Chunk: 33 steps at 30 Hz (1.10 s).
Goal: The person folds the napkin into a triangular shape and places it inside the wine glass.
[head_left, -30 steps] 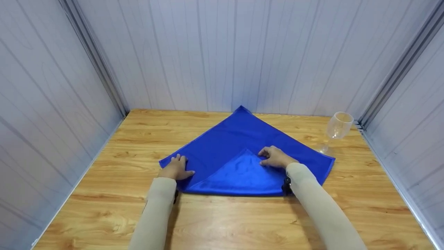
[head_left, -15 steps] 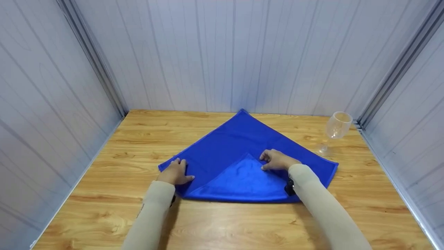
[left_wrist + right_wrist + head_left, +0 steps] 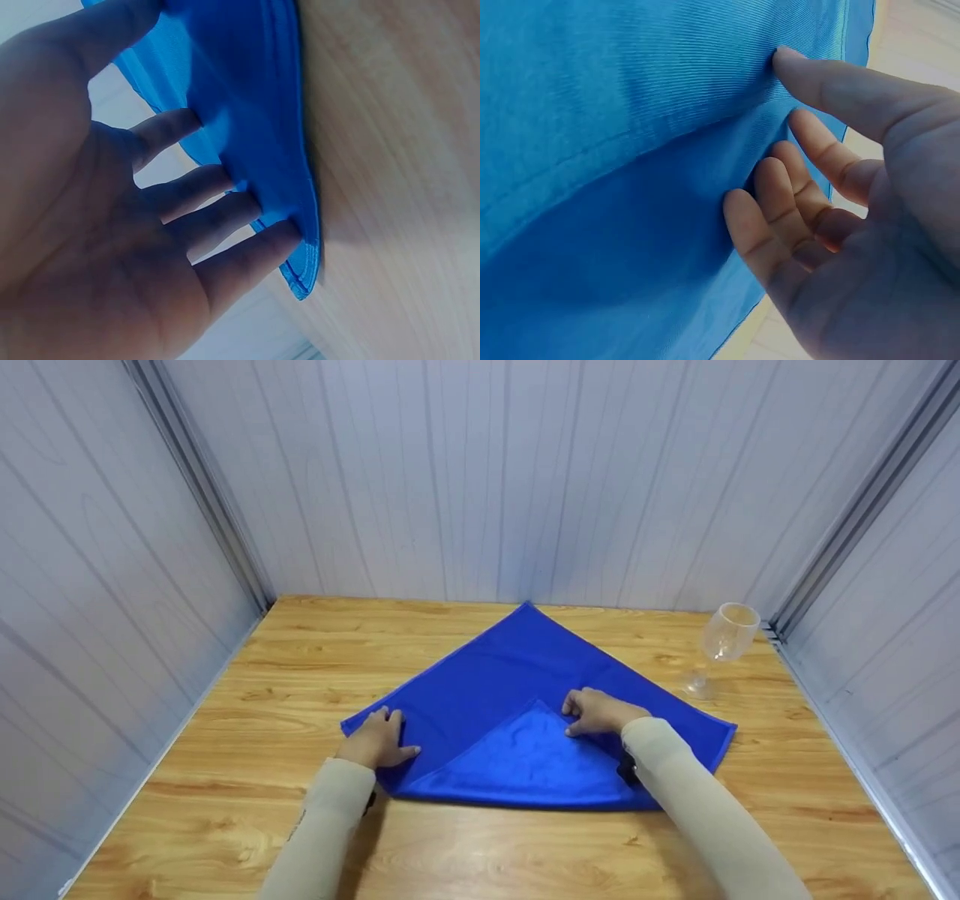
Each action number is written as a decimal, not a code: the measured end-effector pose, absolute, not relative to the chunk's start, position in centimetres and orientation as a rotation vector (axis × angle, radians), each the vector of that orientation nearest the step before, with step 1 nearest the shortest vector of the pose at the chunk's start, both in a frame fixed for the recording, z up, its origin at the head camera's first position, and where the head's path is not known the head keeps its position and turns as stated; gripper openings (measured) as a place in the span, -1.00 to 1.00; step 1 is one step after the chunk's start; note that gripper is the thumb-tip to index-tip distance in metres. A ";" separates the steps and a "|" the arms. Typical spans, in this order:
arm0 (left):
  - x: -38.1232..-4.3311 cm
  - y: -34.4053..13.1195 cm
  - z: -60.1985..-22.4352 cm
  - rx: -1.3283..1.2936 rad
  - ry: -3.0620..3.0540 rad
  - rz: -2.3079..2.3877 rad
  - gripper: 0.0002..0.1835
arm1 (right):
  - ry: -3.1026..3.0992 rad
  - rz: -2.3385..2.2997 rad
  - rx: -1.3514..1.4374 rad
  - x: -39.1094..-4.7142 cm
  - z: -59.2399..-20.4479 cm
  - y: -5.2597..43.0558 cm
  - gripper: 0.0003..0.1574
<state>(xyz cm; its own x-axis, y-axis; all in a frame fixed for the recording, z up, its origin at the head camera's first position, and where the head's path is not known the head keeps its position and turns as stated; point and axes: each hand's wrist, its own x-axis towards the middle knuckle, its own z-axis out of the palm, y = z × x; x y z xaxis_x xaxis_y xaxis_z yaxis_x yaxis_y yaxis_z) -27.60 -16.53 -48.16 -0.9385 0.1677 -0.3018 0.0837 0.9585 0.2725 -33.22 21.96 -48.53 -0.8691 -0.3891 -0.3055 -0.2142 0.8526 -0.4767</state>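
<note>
Wood-grain tabletop (image 3: pixel 465 855) stretches from the foreground beneath a blue cloth (image 3: pixel 480 682), its near side folded back into a shinier triangular flap (image 3: pixel 517 765). A person's left hand (image 3: pixel 377 741), fingers spread apart, rests its fingertips on the cloth near its left corner; the right hand (image 3: pixel 601 711), fingers loosely bent and thumb apart from them, touches the flap's right-hand edge. Beyond the cloth's right corner, a clear stemmed glass (image 3: pixel 727 639) stands before a pale, streaked wall (image 3: pixel 450 472).

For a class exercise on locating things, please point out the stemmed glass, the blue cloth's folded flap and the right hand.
Stemmed glass (image 3: pixel 728 639): head view, on its bowl.
Folded flap (image 3: pixel 519 761): head view, middle of its face.
Right hand (image 3: pixel 602 712): head view, back of the hand.
</note>
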 end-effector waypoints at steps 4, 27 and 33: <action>-27.5 -16.5 -48.3 0.224 2.799 0.345 -0.12 | 2.637 -0.569 -0.491 -32.9 -48.4 22.1 -0.62; -26.8 -16.8 -48.4 0.236 2.788 0.340 -0.10 | 2.593 -0.558 -0.524 -32.5 -48.3 22.2 -0.67; -26.9 -16.9 -48.4 0.257 2.804 0.340 -0.11 | 2.568 -0.547 -0.548 -32.6 -48.4 22.3 -0.77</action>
